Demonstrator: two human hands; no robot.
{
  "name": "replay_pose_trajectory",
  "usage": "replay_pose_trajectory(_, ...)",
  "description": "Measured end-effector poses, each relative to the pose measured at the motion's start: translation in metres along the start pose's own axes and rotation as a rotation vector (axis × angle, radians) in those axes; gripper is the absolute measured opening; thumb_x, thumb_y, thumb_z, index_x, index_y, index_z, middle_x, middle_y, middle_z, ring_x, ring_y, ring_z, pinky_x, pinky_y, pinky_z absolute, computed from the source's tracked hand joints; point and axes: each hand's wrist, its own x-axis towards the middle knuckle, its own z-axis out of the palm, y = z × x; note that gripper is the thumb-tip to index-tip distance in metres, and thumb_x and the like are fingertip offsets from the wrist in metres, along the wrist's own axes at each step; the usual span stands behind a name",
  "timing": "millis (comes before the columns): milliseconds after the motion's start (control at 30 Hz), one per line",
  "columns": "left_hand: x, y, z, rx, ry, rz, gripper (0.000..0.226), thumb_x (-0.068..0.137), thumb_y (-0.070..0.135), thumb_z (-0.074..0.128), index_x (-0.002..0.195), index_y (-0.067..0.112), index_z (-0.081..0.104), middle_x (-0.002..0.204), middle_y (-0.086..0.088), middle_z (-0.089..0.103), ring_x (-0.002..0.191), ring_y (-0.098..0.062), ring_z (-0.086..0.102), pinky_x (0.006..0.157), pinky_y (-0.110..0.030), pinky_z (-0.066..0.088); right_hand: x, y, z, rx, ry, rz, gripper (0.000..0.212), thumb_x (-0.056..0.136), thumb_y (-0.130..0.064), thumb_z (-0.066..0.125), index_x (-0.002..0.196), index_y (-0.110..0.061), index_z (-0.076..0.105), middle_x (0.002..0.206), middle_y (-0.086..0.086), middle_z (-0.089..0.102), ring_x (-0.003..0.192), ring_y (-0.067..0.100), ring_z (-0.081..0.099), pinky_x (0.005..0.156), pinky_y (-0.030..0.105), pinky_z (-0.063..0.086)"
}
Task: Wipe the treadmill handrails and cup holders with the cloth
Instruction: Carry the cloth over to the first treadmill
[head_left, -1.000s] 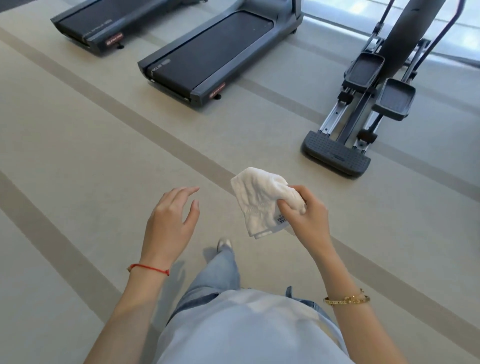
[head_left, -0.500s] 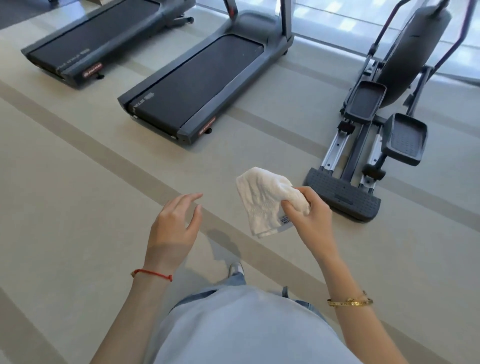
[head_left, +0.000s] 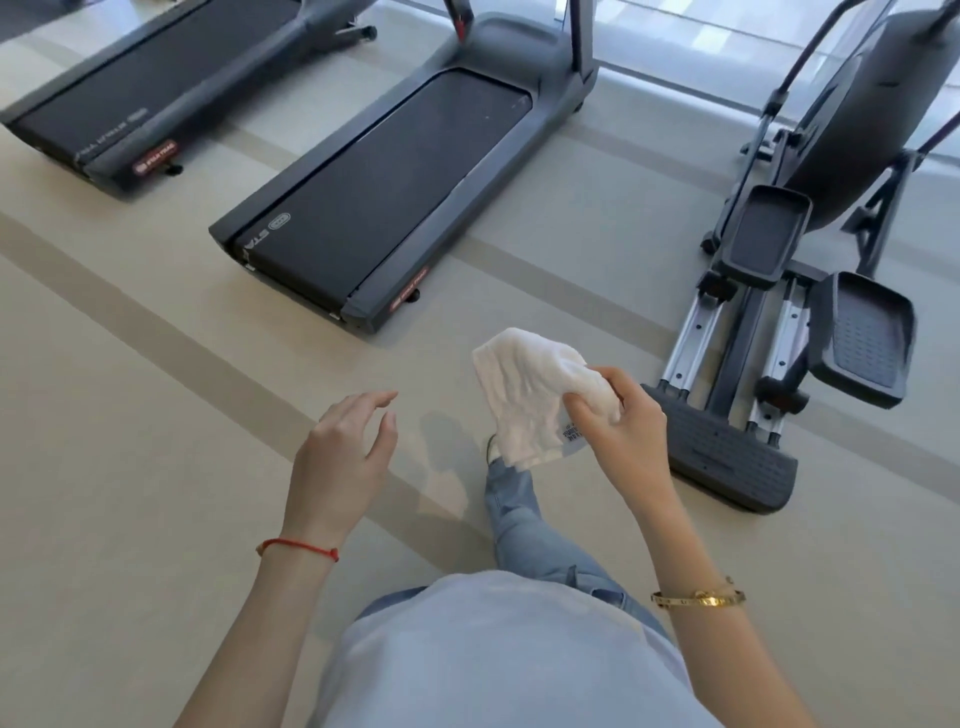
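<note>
One crumpled white terry cloth (head_left: 535, 395) fills right fingers (head_left: 582, 410).

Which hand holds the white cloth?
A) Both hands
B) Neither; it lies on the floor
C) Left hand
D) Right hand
D: the right hand pinches the cloth in the air, while the left hand is open and apart from it.
</note>
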Motion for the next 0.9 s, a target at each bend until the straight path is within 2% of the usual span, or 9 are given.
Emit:
replay_pose_trajectory(100,0.063,0.002,0.012,0.013,0.018,-0.02,0.025,0.098,0.019,0.053,0.118,0.015,0.067,0.114,0.001,0.069,0.107,-0.017,0.063,0.09,-0.029,0.049,0.072,0.0,0.008,-0.009,-0.02,-0.014,0.018,0.084,-0.017,0.069,0.099,-0.026,0.066,0.085,-0.019,0.067,0.08,0.0,0.061,0.067,0.012,0.046)
replay_pose_trajectory(200,0.127,0.012,0.019,0.0,0.064,-0.055,0.024,0.098,0.02,0.053,0.117,0.016,0.068,0.111,0.003,0.069,0.104,-0.016,0.062,0.089,-0.031,0.051,0.149,-0.004,0.014,-0.002,-0.057,-0.011,0.018,0.084,-0.016,0.069,0.101,-0.023,0.066,0.087,-0.014,0.067,0.082,0.005,0.062,0.072,0.024,0.05)
replay_pose_trajectory(267,0.168,0.018,0.023,-0.004,0.085,-0.067,0.025,0.098,0.021,0.052,0.118,0.018,0.068,0.111,0.005,0.069,0.103,-0.014,0.062,0.088,-0.028,0.05,0.198,-0.01,0.018,-0.005,-0.074,-0.026,0.019,0.084,-0.016,0.069,0.102,-0.022,0.066,0.09,-0.012,0.068,0.085,0.007,0.063,0.074,0.028,0.051)
replay_pose_trajectory(433,0.254,0.022,0.033,0.005,0.109,-0.086,0.026,0.098,0.021,0.052,0.118,0.018,0.068,0.112,0.004,0.069,0.103,-0.012,0.062,0.087,-0.022,0.045,0.3,-0.023,0.032,-0.017,-0.106,-0.07,0.019,0.084,-0.016,0.07,0.102,-0.02,0.066,0.088,-0.012,0.068,0.08,0.003,0.062,0.068,0.016,0.047)
replay_pose_trajectory(667,0.367,0.017,0.05,-0.012,0.123,-0.119,0.024,0.097,0.021,0.055,0.117,0.02,0.068,0.115,0.007,0.069,0.103,-0.012,0.063,0.084,-0.022,0.046,0.41,-0.026,0.057,0.011,-0.128,-0.029,0.017,0.083,-0.01,0.069,0.096,-0.02,0.066,0.083,-0.006,0.068,0.079,0.014,0.063,0.07,0.033,0.052)
replay_pose_trajectory(767,0.426,0.013,0.056,-0.028,0.133,-0.111,0.024,0.097,0.02,0.054,0.117,0.02,0.068,0.115,0.008,0.068,0.104,-0.01,0.062,0.086,-0.021,0.046,0.465,-0.027,0.071,0.03,-0.134,-0.03,0.017,0.083,-0.009,0.069,0.096,-0.02,0.067,0.081,-0.005,0.068,0.077,0.014,0.063,0.068,0.031,0.052)
replay_pose_trajectory(900,0.515,0.006,0.06,-0.038,0.139,-0.083,0.025,0.097,0.018,0.054,0.117,0.016,0.068,0.115,0.006,0.068,0.103,-0.013,0.063,0.088,-0.028,0.052,0.549,-0.031,0.096,0.054,-0.117,-0.039,0.016,0.084,-0.011,0.069,0.096,-0.021,0.066,0.081,-0.005,0.068,0.076,0.014,0.063,0.066,0.024,0.051)
